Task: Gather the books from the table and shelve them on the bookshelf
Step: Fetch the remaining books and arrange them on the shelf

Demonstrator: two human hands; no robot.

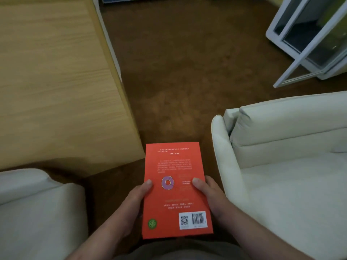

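A red book (176,166) lies flat in front of me, back cover up, with a barcode and a purple ring on it. My left hand (137,197) grips its left edge, thumb on the cover. My right hand (208,192) grips the right edge the same way. The book is held above the brown floor, just past the near right corner of the wooden table (56,87). A white cabinet with glass doors (308,40), one door swung open, stands at the far right; I cannot tell whether it is the bookshelf.
A cream armchair (281,156) stands on the right, and another cream seat (37,212) sits at the lower left. Brown carpet (187,62) runs between the table and the armchair toward the back wall.
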